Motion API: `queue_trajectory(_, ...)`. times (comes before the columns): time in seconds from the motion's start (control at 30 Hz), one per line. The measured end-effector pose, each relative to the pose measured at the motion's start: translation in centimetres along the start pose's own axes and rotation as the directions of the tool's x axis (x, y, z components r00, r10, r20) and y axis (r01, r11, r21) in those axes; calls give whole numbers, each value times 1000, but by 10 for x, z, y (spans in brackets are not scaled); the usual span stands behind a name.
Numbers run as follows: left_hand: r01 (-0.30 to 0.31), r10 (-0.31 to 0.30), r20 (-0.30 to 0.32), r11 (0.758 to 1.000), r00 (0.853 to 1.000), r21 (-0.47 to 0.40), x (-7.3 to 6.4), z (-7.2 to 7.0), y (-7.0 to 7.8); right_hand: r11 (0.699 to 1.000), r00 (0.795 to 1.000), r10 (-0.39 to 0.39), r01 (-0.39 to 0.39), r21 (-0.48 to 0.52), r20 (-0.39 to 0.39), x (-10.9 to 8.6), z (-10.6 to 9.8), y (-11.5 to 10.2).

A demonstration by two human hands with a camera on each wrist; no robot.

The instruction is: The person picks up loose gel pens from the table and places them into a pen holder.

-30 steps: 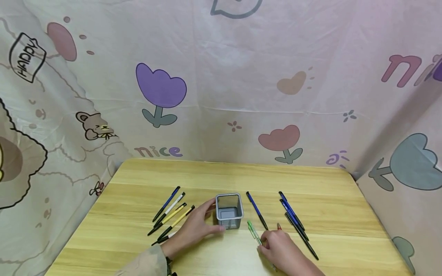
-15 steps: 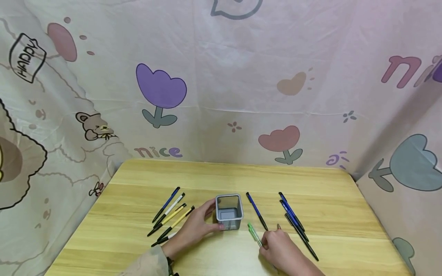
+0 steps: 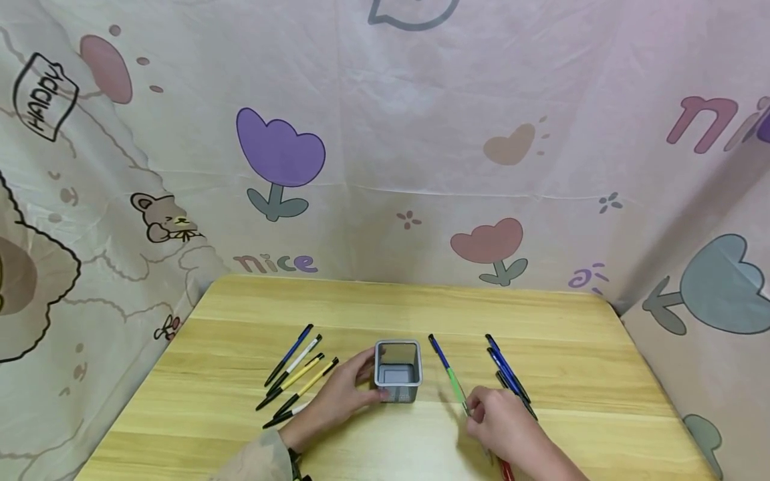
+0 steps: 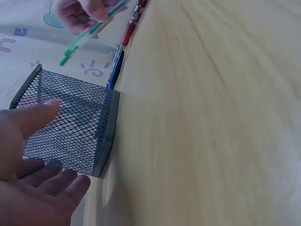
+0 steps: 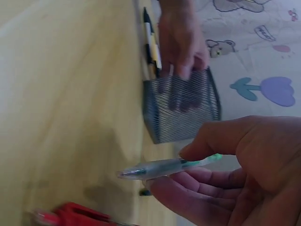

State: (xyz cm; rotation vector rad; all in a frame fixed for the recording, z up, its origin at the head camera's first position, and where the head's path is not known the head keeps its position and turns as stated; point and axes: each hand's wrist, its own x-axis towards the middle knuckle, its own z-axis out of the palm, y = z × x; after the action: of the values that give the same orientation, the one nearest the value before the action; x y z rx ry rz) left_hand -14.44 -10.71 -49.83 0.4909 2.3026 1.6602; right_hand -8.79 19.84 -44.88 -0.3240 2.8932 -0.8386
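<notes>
A square grey mesh pen holder [image 3: 398, 394] stands upright near the middle of the table, nothing inside it. My left hand [image 3: 338, 401] holds it from the left, thumb on the near side and fingers behind; the left wrist view shows the thumb against the mesh [image 4: 70, 127]. To the right, my right hand [image 3: 508, 424] pinches a green click pen [image 3: 455, 385] between thumb and fingers. The right wrist view has this pen [image 5: 162, 168] raised off the tabletop, its tip toward the table. A red pen [image 3: 506, 470] lies partly hidden under the right hand.
Left of the holder lie several pens, including a blue pen [image 3: 290, 354], a white pen [image 3: 297, 361] and a yellow pen [image 3: 299, 375]. One blue pen [image 3: 439, 351] lies right of the holder; more blue pens [image 3: 508, 367] sit farther right. A printed curtain [image 3: 385, 153] hangs behind the table.
My right hand has lifted the green pen off the table and moved slightly right with it, uncovering part of the red pen. The left hand stays at the holder, which has barely shifted.
</notes>
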Motion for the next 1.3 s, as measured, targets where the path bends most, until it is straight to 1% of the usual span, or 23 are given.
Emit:
queue_trajectory(0.1,7,-7,2,1000,1000,1,-1,1,1,999,998,-33,34,16,-50,1,-7,-1)
queue_trajectory(0.17,11,-11,5,1000,1000,-4,-2,2,1,999,997,-29,31,39,-67,3,-13,-2)
queue_trajectory(0.33,6,-6,15,1000,1000,-5,-3,2,3,990,996,6,7,139,-93,10,-25,-9)
queue_trajectory(0.4,-1,1,22,1000,1000,-15,-4,2,3,983,994,-3,24,183,-111,13,-28,-12)
queue_trajectory(0.47,-13,14,33,999,999,-35,-4,3,3,971,991,-27,56,231,-129,16,-33,-15)
queue_trajectory(0.57,-23,25,38,999,999,-40,-4,5,3,939,985,-72,120,323,-155,19,-38,-20)
queue_trajectory(0.7,-28,28,34,999,999,-22,-4,7,4,875,982,-87,156,459,-167,24,-41,-30)
queue_trajectory(0.77,-30,31,37,999,999,-19,-5,9,5,846,983,-83,158,509,-166,27,-40,-35)
queue_trajectory(0.83,-33,34,41,999,999,-26,-5,10,6,824,984,-83,155,544,-156,31,-37,-40)
queue_trajectory(0.9,-34,35,41,999,999,-27,-6,12,6,810,988,-79,143,568,-136,35,-34,-44)
queue_trajectory(1.03,-29,32,51,998,998,-56,-7,15,5,772,993,-50,107,627,-108,41,-28,-48)
queue_trajectory(1.1,-28,32,55,997,998,-73,-7,16,5,777,992,-45,110,620,-119,44,-25,-48)
queue_trajectory(1.13,-28,33,56,996,998,-83,-7,17,5,788,991,-45,113,605,-126,46,-23,-49)
queue_trajectory(1.3,-38,42,53,996,998,-82,-8,17,5,881,989,-55,113,460,-138,49,-11,-50)
